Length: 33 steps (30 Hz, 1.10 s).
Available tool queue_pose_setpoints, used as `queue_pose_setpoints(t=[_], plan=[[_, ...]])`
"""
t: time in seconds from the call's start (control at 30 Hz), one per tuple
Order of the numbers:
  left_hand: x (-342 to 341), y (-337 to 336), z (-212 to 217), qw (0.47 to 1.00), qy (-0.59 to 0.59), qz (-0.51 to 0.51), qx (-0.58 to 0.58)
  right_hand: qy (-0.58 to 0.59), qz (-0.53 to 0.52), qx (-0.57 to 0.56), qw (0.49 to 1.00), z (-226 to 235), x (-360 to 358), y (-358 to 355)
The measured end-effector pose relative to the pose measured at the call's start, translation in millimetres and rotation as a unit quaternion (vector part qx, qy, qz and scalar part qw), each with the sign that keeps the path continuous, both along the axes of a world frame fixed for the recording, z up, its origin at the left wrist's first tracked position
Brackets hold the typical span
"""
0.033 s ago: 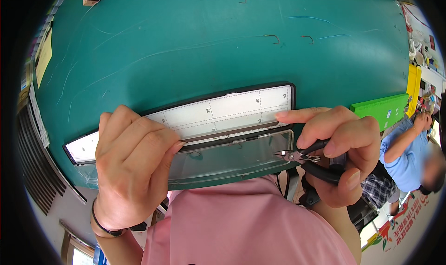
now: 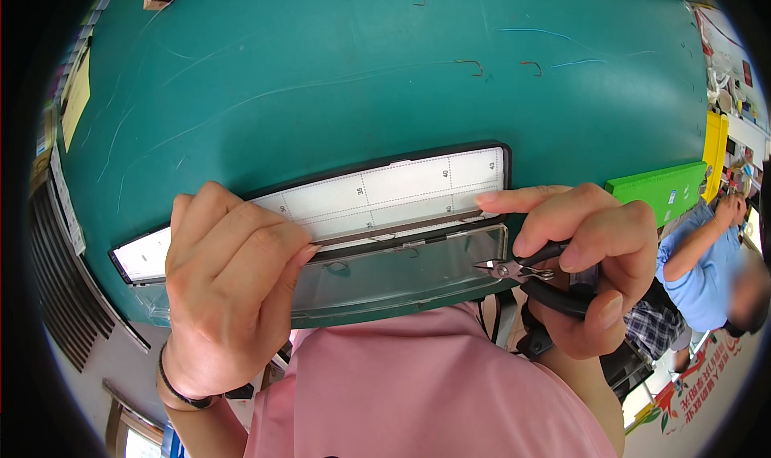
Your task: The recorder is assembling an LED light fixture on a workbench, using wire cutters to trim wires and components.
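A long narrow case with a black frame and a white, dash-lined inside lies open at the table's near edge. Its clear lid is folded down toward me. My left hand is closed over the case's left part, thumb and forefinger pressed together at the hinge side. What lies in that pinch is hidden. Small pliers with black handles rest in my right hand, jaws over the lid's right end. That hand's stretched forefinger touches the white inside near the right end. A thin hook-like wire shows along the hinge.
Fishing hooks with thin clear line lie farther off on the green table, with short blue strands nearby. A green block sits at the right edge. Beyond it sits a person in a blue shirt.
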<state>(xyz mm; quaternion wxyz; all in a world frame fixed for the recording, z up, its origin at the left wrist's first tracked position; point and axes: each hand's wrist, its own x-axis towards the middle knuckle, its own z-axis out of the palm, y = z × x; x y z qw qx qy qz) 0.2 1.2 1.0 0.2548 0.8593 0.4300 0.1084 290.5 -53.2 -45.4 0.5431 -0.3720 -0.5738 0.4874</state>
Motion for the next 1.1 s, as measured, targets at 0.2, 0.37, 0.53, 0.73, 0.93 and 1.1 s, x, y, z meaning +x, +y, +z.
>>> queue_pose_setpoints(t=[0.2, 0.37, 0.53, 0.73, 0.93, 1.1], plan=[[2.6, -1.5, 2.0, 1.000, 0.014, 0.012, -0.017, -0.005, -0.007, -0.002, 1.000, 0.6, -0.5, -0.5], [2.6, -1.3, 1.9, 1.000, 0.009, 0.012, -0.016, -0.011, -0.018, -0.009, 1.000, 2.2, -2.3, -1.0], [1.1, -1.3, 1.1, 1.000, 0.010, 0.011, -0.017, -0.014, -0.015, -0.014, 1.000, 0.9, -3.6, 0.3], [-0.8, -0.3, 2.2, 1.000, -0.003, 0.001, -0.011, 0.010, -0.071, -0.044, 0.996, 8.1, -15.3, -6.0], [-2.9, 0.8, -1.0, 1.000, 0.003, -0.016, -0.011, 0.024, -0.091, -0.045, 0.995, 5.4, -17.3, -6.3], [-4.0, 1.0, 0.2, 1.000, 0.000, -0.017, -0.011, 0.027, -0.096, -0.051, 0.994, 7.2, -19.0, -5.9]])
